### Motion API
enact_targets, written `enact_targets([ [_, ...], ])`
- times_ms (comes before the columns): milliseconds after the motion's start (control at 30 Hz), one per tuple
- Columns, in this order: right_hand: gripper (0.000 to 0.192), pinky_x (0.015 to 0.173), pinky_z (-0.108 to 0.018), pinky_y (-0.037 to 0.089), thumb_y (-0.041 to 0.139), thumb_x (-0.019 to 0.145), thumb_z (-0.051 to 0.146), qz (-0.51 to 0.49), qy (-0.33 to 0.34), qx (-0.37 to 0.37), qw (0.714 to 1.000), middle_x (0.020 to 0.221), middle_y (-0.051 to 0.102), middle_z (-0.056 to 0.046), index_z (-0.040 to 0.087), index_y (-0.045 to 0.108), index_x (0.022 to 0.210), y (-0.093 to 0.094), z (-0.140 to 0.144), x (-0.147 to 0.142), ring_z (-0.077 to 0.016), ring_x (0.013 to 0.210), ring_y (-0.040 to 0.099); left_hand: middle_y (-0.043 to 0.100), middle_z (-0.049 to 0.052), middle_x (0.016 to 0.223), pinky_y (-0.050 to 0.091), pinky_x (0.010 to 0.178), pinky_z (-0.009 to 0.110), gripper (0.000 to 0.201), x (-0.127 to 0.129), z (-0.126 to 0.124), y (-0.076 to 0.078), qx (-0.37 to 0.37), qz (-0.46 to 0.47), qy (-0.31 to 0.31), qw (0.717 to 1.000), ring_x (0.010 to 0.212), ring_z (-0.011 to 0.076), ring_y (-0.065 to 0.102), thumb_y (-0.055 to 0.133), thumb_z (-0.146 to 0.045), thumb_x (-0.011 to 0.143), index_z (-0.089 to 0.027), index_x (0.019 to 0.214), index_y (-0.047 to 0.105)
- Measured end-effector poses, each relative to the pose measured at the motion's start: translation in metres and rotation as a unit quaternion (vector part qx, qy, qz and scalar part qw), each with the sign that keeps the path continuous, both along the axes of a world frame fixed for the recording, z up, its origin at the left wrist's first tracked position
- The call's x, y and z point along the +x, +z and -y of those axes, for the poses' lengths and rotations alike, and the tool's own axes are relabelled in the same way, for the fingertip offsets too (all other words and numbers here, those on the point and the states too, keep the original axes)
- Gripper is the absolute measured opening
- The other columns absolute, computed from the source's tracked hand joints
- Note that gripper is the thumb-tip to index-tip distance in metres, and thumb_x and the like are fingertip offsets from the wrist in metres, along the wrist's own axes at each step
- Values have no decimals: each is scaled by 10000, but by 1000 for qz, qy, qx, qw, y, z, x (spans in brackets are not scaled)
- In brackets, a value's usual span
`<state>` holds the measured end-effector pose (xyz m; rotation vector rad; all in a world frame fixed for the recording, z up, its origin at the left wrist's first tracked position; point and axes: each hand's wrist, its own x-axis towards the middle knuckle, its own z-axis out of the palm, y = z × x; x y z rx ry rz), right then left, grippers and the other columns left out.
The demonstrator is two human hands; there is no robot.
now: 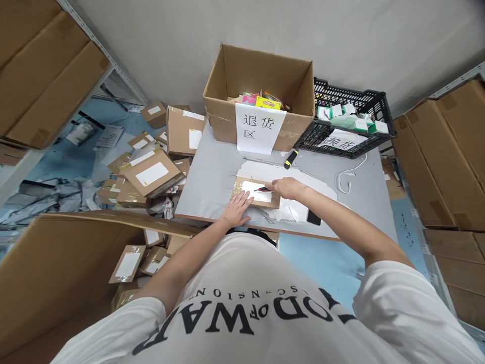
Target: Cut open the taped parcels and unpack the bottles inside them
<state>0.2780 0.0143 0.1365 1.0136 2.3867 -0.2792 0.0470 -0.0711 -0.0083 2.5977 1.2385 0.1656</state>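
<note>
Head view, left shelf: at least one large brown carton.
Lower left: one large open box, several labelled packages inside, overlapping too much to count.
Left floor: a heap of labelled packets, again too overlapped for a sure count.
Surface: one, grey, holding the things that follow.
Left grip: one hand, fingers spread flat on the parcel's left near part, clenched on nothing.
Parcel: one, brown, with one white label; it lies flat under the left grip's fingers, just left of the right grip.
Sign box: one open box behind the parcel, one paper sign on its front.
Cutter: one, red and black, its tip over the label; contact cannot be told.
Right grip: one hand, closed around the cutter.
Knife: one, black and yellow, lying beyond the right grip.
Cable: one, white.
Crate: one, black, at least five white-and-green boxes inside.
Right side: stacked cartons, at least two.
</note>
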Motion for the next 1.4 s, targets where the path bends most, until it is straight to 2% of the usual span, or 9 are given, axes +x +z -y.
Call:
enact_targets([
  [233,523,696,-341,440,401,858,65,8,-59,2,998,1041,660,-134,271,498,1329,6,19,53,-259,854,663,213,127,1548,150,1136,474,799,1,1,-2,7,-1,3,1000,1434,307,123,575,-465,787,-179,1464,262],
  [433,539,683,-333,422,400,845,67,12,-75,4,997,1045,657,-117,301,495,1321,-2,27,87,-245,829,657,202,122,1552,149,1141,471,822,3,0,-3,6,-8,11,1000,1437,309,117,575,-482,779,-186,1473,248],
  [567,487,670,-336,412,418,826,69,36,-98,3,995,946,673,-125,282,576,1234,-9,37,130,-247,791,654,206,119,1551,155,1141,466,830,3,-1,-2,8,-2,18,1000,1434,313,130,572,-501,776,-189,1474,247],
  [700,523,660,-327,425,421,833,91,21,-165,10,986,1028,661,-119,292,515,1307,-18,63,177,-229,764,652,210,122,1549,152,1139,471,823,4,-1,-2,16,0,17,1000,1431,315,143,554,-527,782,-184,1470,259],
  [833,487,712,-333,464,393,902,236,-75,-260,24,962,1108,641,-108,281,423,1386,-36,93,188,-238,872,642,236,127,1540,164,1132,481,767,4,-1,-2,19,-4,23,1000,1425,317,163,537,-490,805,-182,1460,283],
  [967,518,783,-350,498,351,926,327,-274,-378,28,884,1158,628,-121,189,368,1425,-74,115,164,-222,907,637,305,116,1512,228,1103,478,594,6,-4,2,24,-8,26,999,1399,312,238,468,-413,866,-210,1415,371],
  [1167,706,492,-307,490,390,893,483,-480,-545,-74,684,613,610,-5,125,235,1481,-127,137,118,-154,460,531,426,152,1417,250,1086,486,572,12,-25,16,11,15,50,999,1332,322,341,486,-475,854,-197,1352,449],
  [1300,747,426,-267,449,509,826,533,-565,-570,-108,587,825,672,-69,160,329,1448,-142,143,97,-112,456,507,245,196,1518,129,1125,503,842,16,-43,22,6,2,66,998,1408,356,177,561,-597,757,-125,1419,345],
  [1400,748,399,-250,425,551,802,537,-593,-580,-119,546,975,669,-93,204,345,1439,-149,145,89,-93,465,505,168,210,1540,80,1126,516,953,18,-49,21,-14,-21,77,997,1428,358,101,553,-648,731,-92,1452,272],
])
